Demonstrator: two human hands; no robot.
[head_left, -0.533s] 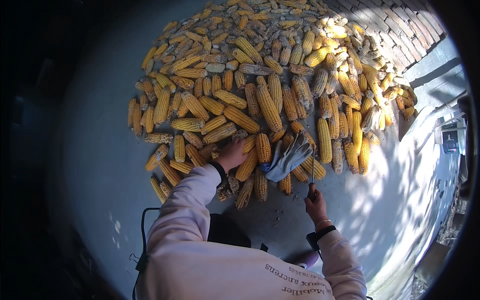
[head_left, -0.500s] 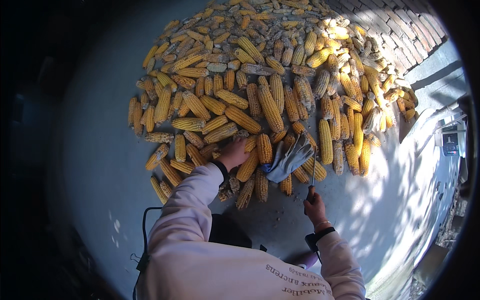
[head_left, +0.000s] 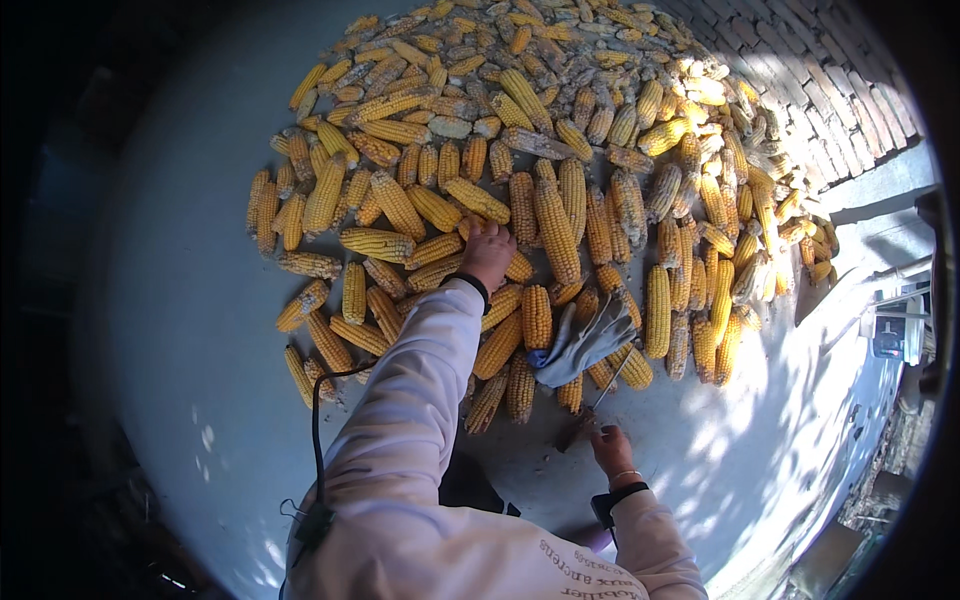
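My left hand (head_left: 488, 254) reaches into the spread of corn, its fingers closed over a yellow corn cob (head_left: 518, 267) whose ends show on either side. Close to the near edge of the cobs, my right hand (head_left: 612, 452) is off the screwdriver, its fingers loosely bent and nothing visible in them. The screwdriver (head_left: 603, 396) is just left of that hand, its dark handle toward me and its thin shaft pointing at the corn. Between the hands, a grey-blue work glove (head_left: 585, 345) lies crumpled on the cobs.
Many yellow and mottled cobs (head_left: 395, 205) cover the concrete floor (head_left: 200, 300) ahead. A brick surface (head_left: 800, 80) borders them at the far right. At the right side stands a pale container (head_left: 897, 333). A black cable (head_left: 318, 430) runs beside my left sleeve.
My left hand has moved farther out onto another cob. My right hand has let go of the screwdriver, which has tipped over to the left, and has drawn back toward me.
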